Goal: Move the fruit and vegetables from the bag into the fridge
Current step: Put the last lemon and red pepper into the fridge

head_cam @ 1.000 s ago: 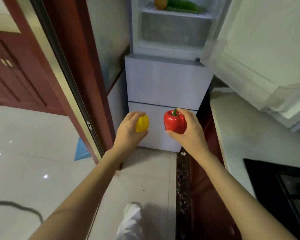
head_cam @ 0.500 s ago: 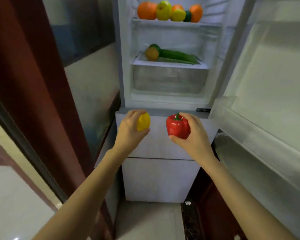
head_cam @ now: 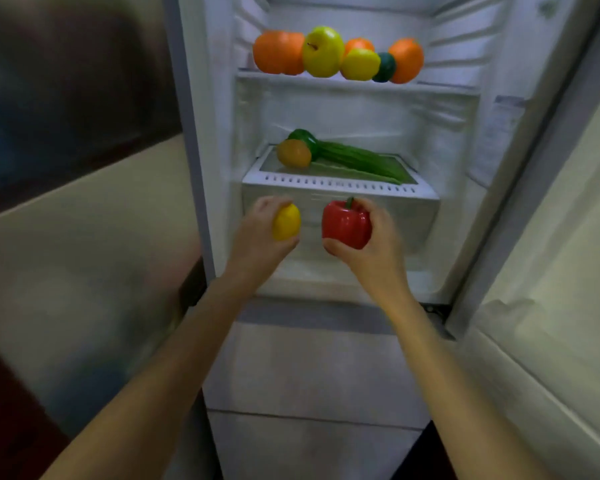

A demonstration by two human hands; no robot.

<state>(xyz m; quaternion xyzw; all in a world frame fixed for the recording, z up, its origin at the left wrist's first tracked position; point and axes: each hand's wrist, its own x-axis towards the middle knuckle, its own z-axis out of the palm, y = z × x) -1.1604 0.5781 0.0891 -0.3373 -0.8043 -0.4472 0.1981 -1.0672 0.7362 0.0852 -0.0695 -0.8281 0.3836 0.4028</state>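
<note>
Lemon (head_cam: 287, 222): gripped in the curled left hand (head_cam: 262, 233), in front of the drawer (head_cam: 340, 216), at 9 o'clock of the pepper.
Pepper (head_cam: 346, 223): red, gripped by the right hand (head_cam: 374, 244), stem up.
Risk, top shelf (head_cam: 357, 85): fruit crowds the edge; a nudge while adding more would likely roll one out.
Risk, lower shelf (head_cam: 340, 183): round lemon may roll off.
Count, top shelf: six pieces, one an apple (head_cam: 323, 51).
Count, lower shelf: one orange-coloured fruit (head_cam: 293, 153), long green vegetables (head_cam: 357, 159), number unclear.
Count, hands: two, each holding one item.
</note>
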